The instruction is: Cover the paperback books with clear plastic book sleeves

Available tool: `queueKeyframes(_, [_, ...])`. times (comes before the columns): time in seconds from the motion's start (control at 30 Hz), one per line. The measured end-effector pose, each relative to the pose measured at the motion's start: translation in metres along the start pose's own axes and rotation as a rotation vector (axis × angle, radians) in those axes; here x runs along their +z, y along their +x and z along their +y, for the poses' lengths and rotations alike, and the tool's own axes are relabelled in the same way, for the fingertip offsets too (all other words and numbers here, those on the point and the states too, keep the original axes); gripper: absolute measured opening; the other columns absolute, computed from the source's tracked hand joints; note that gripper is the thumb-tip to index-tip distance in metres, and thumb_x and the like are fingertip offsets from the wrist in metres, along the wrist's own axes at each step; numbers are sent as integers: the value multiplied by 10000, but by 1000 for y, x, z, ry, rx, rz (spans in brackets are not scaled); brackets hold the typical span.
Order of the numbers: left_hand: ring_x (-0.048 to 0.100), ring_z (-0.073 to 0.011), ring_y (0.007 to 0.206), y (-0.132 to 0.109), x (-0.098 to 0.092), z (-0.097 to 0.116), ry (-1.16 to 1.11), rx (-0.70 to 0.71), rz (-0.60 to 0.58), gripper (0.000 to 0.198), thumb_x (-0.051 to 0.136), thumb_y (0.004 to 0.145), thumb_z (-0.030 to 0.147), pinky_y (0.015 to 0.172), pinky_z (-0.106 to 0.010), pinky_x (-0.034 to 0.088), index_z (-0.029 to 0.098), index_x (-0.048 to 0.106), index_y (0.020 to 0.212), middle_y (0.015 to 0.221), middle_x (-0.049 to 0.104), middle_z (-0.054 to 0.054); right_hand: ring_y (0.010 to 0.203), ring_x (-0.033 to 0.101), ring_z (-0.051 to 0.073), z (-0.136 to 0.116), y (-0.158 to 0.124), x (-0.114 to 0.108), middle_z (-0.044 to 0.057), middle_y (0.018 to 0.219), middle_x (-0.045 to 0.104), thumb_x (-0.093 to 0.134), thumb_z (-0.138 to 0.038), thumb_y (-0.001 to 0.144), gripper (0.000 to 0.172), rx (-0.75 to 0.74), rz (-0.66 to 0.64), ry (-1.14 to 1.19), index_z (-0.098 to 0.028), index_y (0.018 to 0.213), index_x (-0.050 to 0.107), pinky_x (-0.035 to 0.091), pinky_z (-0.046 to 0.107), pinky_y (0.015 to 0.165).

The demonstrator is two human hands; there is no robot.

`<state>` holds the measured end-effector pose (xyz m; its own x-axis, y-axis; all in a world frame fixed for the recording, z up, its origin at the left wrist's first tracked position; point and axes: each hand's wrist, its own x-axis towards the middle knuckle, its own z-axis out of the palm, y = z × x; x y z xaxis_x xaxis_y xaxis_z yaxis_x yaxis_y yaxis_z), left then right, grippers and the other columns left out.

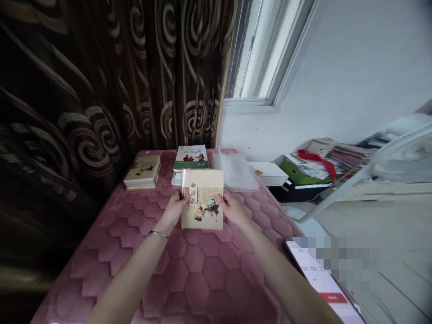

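Note:
Between my two hands is a cream-coloured book (202, 216) with a clear plastic cover and a small painted figure on its front. My left hand (176, 208) grips the book's left edge, thumb on the cover. On the opposite edge, my right hand (232, 208) holds it the same way. A stack of similar cream books (143, 172) lies at the back left. Behind the held book sits a green and white book (191, 157), partly hidden, on top of other books. To its right lie clear plastic sleeves (236, 168).
A pink table cover (192, 279) with a hexagon pattern lies beneath. Dark curtains (145, 81) hang along the left and back. Beyond the right edge are a white box (270, 172), a green bin (300, 173) with papers, and a white fan (401, 157). A phone (320, 279) is at lower right.

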<state>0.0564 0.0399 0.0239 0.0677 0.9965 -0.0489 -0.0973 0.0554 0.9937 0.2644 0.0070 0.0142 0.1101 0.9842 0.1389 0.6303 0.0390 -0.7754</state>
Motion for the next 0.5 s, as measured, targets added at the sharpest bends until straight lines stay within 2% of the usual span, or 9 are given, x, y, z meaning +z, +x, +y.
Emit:
queueKeyframes(0.1, [564,-177,1047,-11,-4,7,77,269,-52,230,620,786,262,960,-282,419,178,542,985,1029,649,-38,1023,599,202,2,-7,0,77,1050,677,394,-320,929,219,-44,73,24,-216,1075,520,458,285,850])
queueKeyframes(0.17, [548,-178,1050,-19,-7,3,149,339,-92,240,606,799,282,969,-279,403,187,531,1006,1020,635,-36,1038,588,217,10,-13,6,102,1061,662,384,-314,918,236,-80,113,11,-197,1088,500,455,306,870])
queueKeyframes(0.3, [550,-195,1053,-29,-14,-16,165,306,-106,289,611,792,314,978,-306,397,195,510,1036,1042,626,-51,1031,602,235,24,-24,20,120,1086,652,352,-320,914,318,-116,88,-9,-174,1177,457,469,315,854])
queueKeyframes(0.43, [565,-207,1045,-29,-18,-33,157,255,-96,278,627,786,332,997,-338,389,193,504,994,1030,637,-64,1017,623,253,23,-29,24,126,1084,666,359,-316,920,361,-35,29,-83,-176,1246,428,477,309,825])
queueKeyframes(0.5, [558,-206,1068,-28,-19,-39,167,258,-98,273,625,795,335,1022,-338,369,191,511,996,1051,637,-70,1039,619,251,22,-29,25,132,1099,662,350,-295,922,351,-40,23,-89,-173,1240,430,475,301,834])
